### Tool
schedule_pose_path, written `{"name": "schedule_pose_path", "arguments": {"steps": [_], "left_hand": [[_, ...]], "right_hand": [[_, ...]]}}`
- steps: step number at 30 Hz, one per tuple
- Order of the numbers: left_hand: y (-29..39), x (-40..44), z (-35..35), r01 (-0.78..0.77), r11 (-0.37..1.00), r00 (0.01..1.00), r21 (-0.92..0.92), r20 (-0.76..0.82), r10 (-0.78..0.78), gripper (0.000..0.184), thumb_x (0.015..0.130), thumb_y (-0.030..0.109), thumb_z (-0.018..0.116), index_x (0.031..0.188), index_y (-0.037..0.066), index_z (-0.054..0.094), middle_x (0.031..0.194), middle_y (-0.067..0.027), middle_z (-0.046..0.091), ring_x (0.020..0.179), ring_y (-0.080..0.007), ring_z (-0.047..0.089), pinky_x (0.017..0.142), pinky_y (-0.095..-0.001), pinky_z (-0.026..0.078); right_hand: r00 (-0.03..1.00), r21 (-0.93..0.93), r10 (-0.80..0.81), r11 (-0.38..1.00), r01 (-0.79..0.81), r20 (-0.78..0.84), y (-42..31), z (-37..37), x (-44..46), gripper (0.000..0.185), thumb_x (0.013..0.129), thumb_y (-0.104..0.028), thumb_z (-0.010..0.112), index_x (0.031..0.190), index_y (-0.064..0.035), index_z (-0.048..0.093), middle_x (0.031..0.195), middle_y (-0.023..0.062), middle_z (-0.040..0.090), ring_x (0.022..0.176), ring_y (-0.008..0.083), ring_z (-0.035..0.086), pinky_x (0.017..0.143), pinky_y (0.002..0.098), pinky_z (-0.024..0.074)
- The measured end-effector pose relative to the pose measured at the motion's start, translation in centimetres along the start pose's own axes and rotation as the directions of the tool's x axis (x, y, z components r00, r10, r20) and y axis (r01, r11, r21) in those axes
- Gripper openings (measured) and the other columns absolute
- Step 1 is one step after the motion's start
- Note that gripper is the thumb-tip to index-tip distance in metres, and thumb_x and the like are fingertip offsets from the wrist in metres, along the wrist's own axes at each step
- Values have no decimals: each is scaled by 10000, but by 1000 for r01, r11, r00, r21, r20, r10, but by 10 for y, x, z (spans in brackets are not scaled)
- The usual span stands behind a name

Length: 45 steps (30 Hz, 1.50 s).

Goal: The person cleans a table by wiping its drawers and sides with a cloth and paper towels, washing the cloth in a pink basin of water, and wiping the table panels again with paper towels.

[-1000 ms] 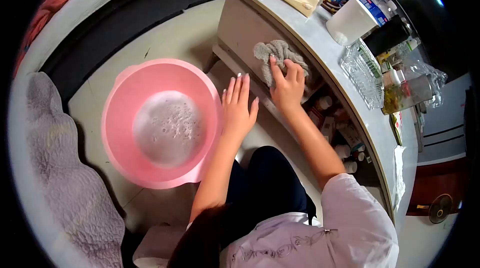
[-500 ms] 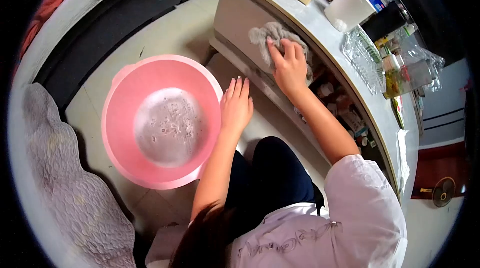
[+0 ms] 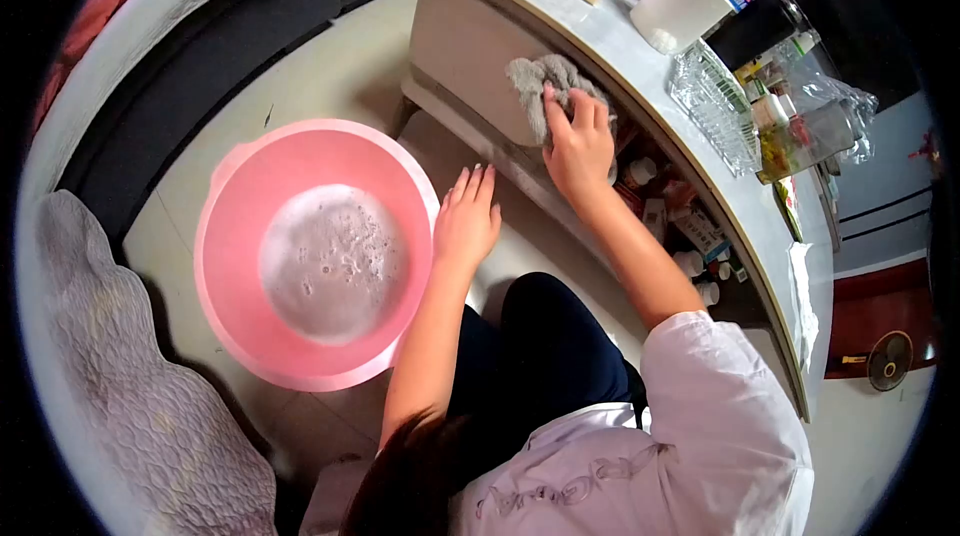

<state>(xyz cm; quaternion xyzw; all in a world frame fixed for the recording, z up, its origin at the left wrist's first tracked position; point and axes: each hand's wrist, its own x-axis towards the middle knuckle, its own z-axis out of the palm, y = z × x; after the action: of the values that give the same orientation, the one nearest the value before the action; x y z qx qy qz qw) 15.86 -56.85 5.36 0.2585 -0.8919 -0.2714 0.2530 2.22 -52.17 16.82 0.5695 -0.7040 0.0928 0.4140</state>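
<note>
Head view: a long counter (image 3: 600, 31) curves down the right; a dark sofa base (image 3: 200, 66) spans the upper left; tiled floor (image 3: 340, 81) lies between.
Pink plastic basin (image 3: 238, 226): on the floor to the left; foamy water (image 3: 330, 266) in its bottom.
Drawer front (image 3: 460, 46): pale, below the counter's edge; beside it, an open compartment (image 3: 748, 308) with bottles (image 3: 688, 263) in it.
Right hand (image 3: 580, 146): fingers bent and set on the cloth, bearing on it; whether any of it is pinched cannot be told.
Left hand (image 3: 467, 221): released, fingers straight; just beside the basin's right rim; contact cannot be told.
Grey cloth (image 3: 530, 86): bunched beneath the right fingers, against the drawer front near the compartment.
Cloth work: seems under way, not finished; how much surface is done or left cannot be told.
Edges and room: the counter's edge runs just above the cloth; the compartment's opening borders it on the right; the drawer front leftward looks unobstructed; the basin's rim hems in the left hand.
</note>
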Motion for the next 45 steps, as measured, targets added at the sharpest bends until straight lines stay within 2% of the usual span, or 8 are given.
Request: {"name": "schedule_pose_path", "arguments": {"steps": [7, 13, 20, 25, 31, 33, 37, 45], "left_hand": [[14, 2, -11, -117, 991, 993, -65, -9, 116, 643, 789, 184, 515, 1341, 90, 200, 1344, -153, 285, 1255, -297, 250, 991, -439, 257], [17, 2, 1, -77, 997, 997, 23, -6, 77, 711, 727, 175, 586, 1336, 114, 224, 1361, -161, 234, 1275, -312, 183, 1010, -467, 208], [4, -4, 10, -28, 990, 989, 136, 147, 7, 661, 727, 234, 597, 1302, 97, 302, 1345, -157, 279, 1270, -301, 209, 1017, -492, 181], [-6, -7, 20, -81, 960, 910, 267, 413, -38, 559, 770, 312, 542, 1255, 86, 381, 1285, -135, 392, 1242, -270, 288, 1013, -523, 161], [-8, -9, 20, -88, 965, 928, 247, 372, -10, 525, 784, 320, 526, 1243, 99, 400, 1246, -131, 436, 1221, -270, 324, 992, -549, 185], [-5, -10, 20, -70, 966, 918, 249, 396, -35, 526, 787, 325, 522, 1249, 109, 396, 1243, -122, 442, 1216, -266, 330, 990, -549, 189], [-7, -10, 27, -54, 964, 926, 262, 375, -50, 525, 795, 321, 515, 1262, 120, 384, 1228, -95, 463, 1202, -261, 351, 991, -548, 189], [-3, -9, 18, -54, 975, 900, 218, 433, -47, 521, 804, 325, 502, 1259, 98, 384, 1209, -124, 475, 1195, -263, 363, 990, -558, 182]], "right_hand": [[982, 81, -1, 997, -14, 187, 26, -28, -27, 554, 532, -1, 615, 1079, -64, 544, 1016, 130, 487, 916, 288, 470, 722, 324, 449], [995, 14, -28, 1000, 26, 100, -9, 9, 32, 434, 664, -74, 524, 1097, -39, 525, 1059, 119, 469, 1000, 256, 447, 716, 324, 433], [953, -94, -279, 952, 291, 117, -35, 69, 82, 284, 745, -179, 479, 957, -37, 601, 1253, 106, 432, 1196, 213, 325, 786, 354, 353], [782, -7, -342, 915, 404, 521, -25, 63, 3, 368, 720, -162, 510, 1071, -58, 546, 1283, 70, 393, 1194, 204, 317, 812, 399, 355], [914, -70, -231, 961, 269, 334, -25, 58, 57, 449, 727, -161, 503, 1169, -92, 462, 1325, 58, 313, 1197, 212, 297, 871, 428, 341], [961, -160, -263, 948, 274, 85, -35, 67, 107, 359, 730, -143, 485, 1079, -71, 526, 1234, 58, 420, 1161, 209, 338, 861, 404, 349], [920, -165, -362, 908, 384, 153, -48, 84, 140, 217, 700, -171, 523, 863, -55, 606, 1106, 86, 510, 1128, 202, 361, 823, 342, 351], [923, -37, -138, 986, 162, 358, -12, 15, 9, 403, 683, -60, 523, 1086, -71, 532, 1248, 51, 415, 1192, 217, 320, 837, 421, 360]]}}
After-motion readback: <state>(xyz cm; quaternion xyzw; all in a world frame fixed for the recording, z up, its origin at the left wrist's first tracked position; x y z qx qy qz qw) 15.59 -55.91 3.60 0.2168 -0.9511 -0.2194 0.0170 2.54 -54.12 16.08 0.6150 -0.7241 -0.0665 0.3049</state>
